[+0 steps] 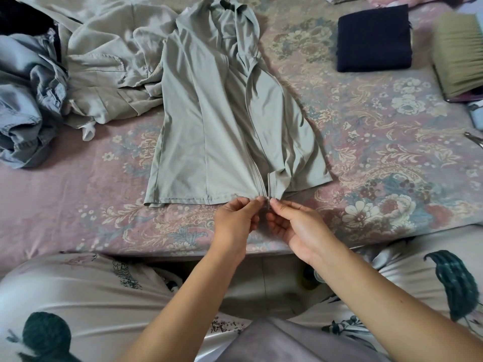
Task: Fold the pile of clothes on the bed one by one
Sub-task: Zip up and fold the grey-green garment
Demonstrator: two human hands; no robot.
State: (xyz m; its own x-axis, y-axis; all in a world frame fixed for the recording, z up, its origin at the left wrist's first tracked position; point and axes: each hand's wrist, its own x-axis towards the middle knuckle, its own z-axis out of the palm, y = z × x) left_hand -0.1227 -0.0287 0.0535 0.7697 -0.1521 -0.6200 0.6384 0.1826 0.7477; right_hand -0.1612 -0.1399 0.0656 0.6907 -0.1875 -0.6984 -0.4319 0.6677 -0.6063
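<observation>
A sage-green zip-up hooded top (209, 121) lies spread lengthwise on the floral bedsheet (379, 158), hood at the far end, hem toward me. My left hand (235, 220) pinches the hem just left of the zipper's bottom end. My right hand (295, 226) pinches the zipper's lower end (268, 201) from the right. Both hands meet at the hem near the bed's front edge. A pile of unfolded clothes sits at the far left: a beige garment (104, 64) and a blue-grey denim piece (26, 108).
A folded dark navy garment (373, 37) lies at the far right. Beside it rests a bed brush (460, 53) with pale bristles. A small metal object (474, 138) pokes in at the right edge. My patterned trousers (78, 296) fill the foreground.
</observation>
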